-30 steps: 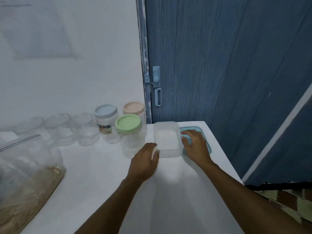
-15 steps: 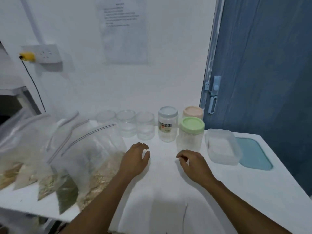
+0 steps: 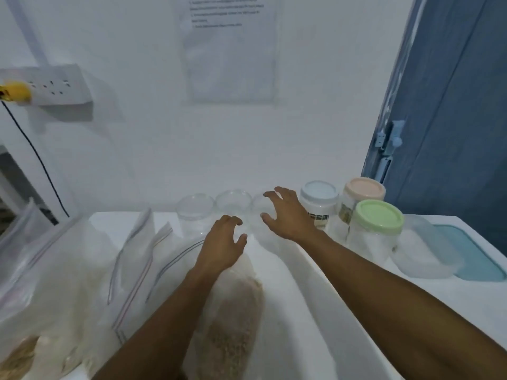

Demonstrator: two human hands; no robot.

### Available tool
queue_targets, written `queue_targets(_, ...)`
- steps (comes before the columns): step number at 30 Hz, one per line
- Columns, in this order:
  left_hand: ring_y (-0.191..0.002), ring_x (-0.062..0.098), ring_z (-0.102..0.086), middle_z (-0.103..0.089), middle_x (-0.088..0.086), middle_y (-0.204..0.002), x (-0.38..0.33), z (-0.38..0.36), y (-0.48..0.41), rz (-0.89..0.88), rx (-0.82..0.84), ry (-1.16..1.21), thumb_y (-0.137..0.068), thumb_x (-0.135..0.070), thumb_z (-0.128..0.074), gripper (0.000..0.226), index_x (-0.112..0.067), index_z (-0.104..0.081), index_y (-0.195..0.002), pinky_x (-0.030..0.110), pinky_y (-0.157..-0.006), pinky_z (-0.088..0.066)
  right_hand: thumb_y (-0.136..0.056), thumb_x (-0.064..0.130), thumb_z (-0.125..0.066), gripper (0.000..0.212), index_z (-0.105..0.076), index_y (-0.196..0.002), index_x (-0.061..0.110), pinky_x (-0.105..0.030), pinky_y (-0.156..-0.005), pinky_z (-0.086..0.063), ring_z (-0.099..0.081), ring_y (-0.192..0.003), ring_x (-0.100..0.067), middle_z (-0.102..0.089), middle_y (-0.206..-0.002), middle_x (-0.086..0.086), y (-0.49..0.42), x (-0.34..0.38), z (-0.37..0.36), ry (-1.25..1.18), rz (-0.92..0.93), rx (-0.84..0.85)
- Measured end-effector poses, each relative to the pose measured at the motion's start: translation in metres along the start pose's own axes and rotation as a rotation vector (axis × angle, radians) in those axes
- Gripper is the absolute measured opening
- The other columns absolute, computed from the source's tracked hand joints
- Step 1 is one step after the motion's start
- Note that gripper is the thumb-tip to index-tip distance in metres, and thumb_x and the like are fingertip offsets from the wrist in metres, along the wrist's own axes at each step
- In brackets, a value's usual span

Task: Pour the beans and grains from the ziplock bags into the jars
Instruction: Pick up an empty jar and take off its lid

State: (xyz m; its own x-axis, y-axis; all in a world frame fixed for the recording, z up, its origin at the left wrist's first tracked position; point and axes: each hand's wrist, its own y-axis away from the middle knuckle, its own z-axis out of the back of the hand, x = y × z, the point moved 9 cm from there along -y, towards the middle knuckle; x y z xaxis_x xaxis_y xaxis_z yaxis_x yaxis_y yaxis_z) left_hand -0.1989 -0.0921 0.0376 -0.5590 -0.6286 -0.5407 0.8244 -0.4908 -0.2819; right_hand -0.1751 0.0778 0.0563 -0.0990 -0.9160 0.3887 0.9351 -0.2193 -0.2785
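Note:
Three clear lidless jars stand in a row at the back of the white table: the left jar (image 3: 194, 213), the middle jar (image 3: 233, 204) and the right jar (image 3: 259, 207), partly hidden by my hand. My right hand (image 3: 288, 215) hovers at the right jar with fingers spread, holding nothing. My left hand (image 3: 223, 246) floats over the table with relaxed fingers, just in front of the middle jar. Several ziplock bags of grains lie at the left; the nearest bag (image 3: 230, 311) holds brown grain under my left forearm.
Lidded jars stand to the right: blue lid (image 3: 318, 192), pink lid (image 3: 365, 187), green lid (image 3: 380, 216). A clear tub (image 3: 425, 248) and its teal lid (image 3: 477, 253) sit at the far right. A power strip (image 3: 55, 85) hangs on the wall; a blue door (image 3: 452, 105) is beside the table.
The view has swung left from the tub to the jars and bags. Both hands left the tub and moved left and forward; my right hand has reached the clear jars.

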Motion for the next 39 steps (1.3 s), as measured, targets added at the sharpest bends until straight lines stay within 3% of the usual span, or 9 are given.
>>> queue_targets(3, -0.122, 0.018, -0.05, -0.054, 0.001, -0.134, 0.009, -0.006, -0.005, 0.019, 0.048, 0.008, -0.094, -0.029, -0.064, 0.041, -0.015, -0.055, -0.131, 0.027, -0.1, -0.04, -0.095, 0.057, -0.052, 0.076, -0.017, -0.157, 0.029, -0.051, -0.118, -0.018, -0.005, -0.15, -0.04, -0.002, -0.164, -0.017, -0.024, -0.008, -0.025, 0.142, -0.124, 0.246)
queue_targets(8, -0.131, 0.019, -0.045, -0.047, 0.002, -0.144, 0.003, -0.016, -0.006, 0.035, 0.153, -0.002, -0.087, -0.034, -0.073, 0.067, -0.014, -0.043, -0.143, 0.027, -0.103, -0.038, -0.082, 0.059, -0.065, 0.077, -0.028, -0.146, 0.036, -0.046, -0.099, -0.043, -0.038, -0.128, -0.036, -0.038, -0.14, -0.015, -0.016, -0.002, -0.021, 0.183, -0.137, 0.304)
queue_targets(14, -0.14, 0.02, -0.038, -0.038, 0.002, -0.154, -0.051, -0.056, 0.016, -0.016, 0.427, 0.063, -0.069, -0.032, -0.09, 0.11, -0.015, -0.023, -0.155, 0.024, -0.103, -0.032, -0.071, 0.07, -0.065, 0.093, -0.023, -0.148, 0.04, -0.043, -0.094, -0.048, -0.044, -0.13, -0.029, -0.038, -0.147, -0.009, 0.08, -0.019, 0.018, 0.259, -0.081, 0.368)
queue_targets(17, -0.135, 0.018, -0.043, -0.045, -0.004, -0.148, -0.078, -0.09, 0.044, -0.065, 0.538, 0.132, -0.062, -0.033, -0.094, 0.114, -0.021, -0.026, -0.153, 0.022, -0.1, -0.036, -0.072, 0.077, -0.061, 0.091, -0.026, -0.149, 0.041, -0.041, -0.092, -0.049, -0.048, -0.126, -0.025, -0.04, -0.148, -0.004, 0.12, -0.035, 0.045, 0.266, -0.081, 0.35)
queue_targets(22, -0.119, -0.023, -0.038, -0.036, -0.035, -0.132, -0.122, -0.131, 0.096, -0.053, 0.47, 0.507, -0.054, -0.032, -0.098, 0.121, -0.039, -0.019, -0.145, -0.001, -0.091, -0.034, -0.069, 0.083, -0.058, 0.089, -0.032, -0.145, 0.045, -0.042, -0.094, -0.045, -0.046, -0.123, -0.024, -0.049, -0.139, 0.0, 0.166, -0.054, 0.075, 0.259, -0.083, 0.336)
queue_targets(25, -0.126, -0.002, -0.05, -0.051, -0.021, -0.136, -0.126, -0.155, 0.117, 0.023, 0.382, 0.605, -0.049, -0.045, -0.097, 0.108, -0.039, -0.037, -0.138, 0.026, -0.103, -0.048, -0.069, 0.077, -0.063, 0.088, -0.027, -0.144, 0.048, -0.037, -0.084, -0.044, -0.046, -0.115, -0.021, -0.048, -0.133, 0.001, 0.184, -0.06, 0.077, 0.274, -0.043, 0.388)
queue_targets(31, -0.112, -0.004, -0.051, -0.049, -0.022, -0.122, -0.137, -0.152, 0.132, 0.042, 0.238, 0.521, -0.053, -0.043, -0.095, 0.095, -0.032, -0.042, -0.131, 0.014, -0.088, -0.045, -0.078, 0.047, -0.078, 0.086, -0.023, -0.143, 0.061, -0.038, -0.098, -0.04, -0.036, -0.12, -0.023, -0.036, -0.135, -0.002, 0.192, -0.061, 0.082, 0.222, 0.13, 0.667)
queue_targets(35, -0.108, -0.011, -0.051, -0.052, -0.027, -0.119, -0.143, -0.149, 0.129, 0.018, 0.317, 0.488, -0.051, -0.034, -0.098, 0.097, -0.043, -0.042, -0.129, 0.001, -0.077, -0.041, -0.074, 0.025, -0.083, 0.092, -0.029, -0.142, 0.056, -0.048, -0.105, -0.04, -0.038, -0.128, -0.028, -0.033, -0.144, -0.002, 0.198, -0.052, 0.082, 0.3, 0.316, 0.794)
queue_targets(39, -0.114, -0.002, -0.054, -0.054, -0.019, -0.125, -0.147, -0.151, 0.131, 0.001, 0.348, 0.465, -0.052, -0.045, -0.095, 0.097, -0.037, -0.043, -0.133, 0.015, -0.09, -0.048, -0.083, 0.04, -0.074, 0.035, -0.061, -0.116, 0.039, -0.04, -0.106, -0.041, -0.048, -0.123, -0.012, -0.057, -0.122, 0.011, 0.199, -0.032, 0.085, 0.006, 0.356, 0.746)
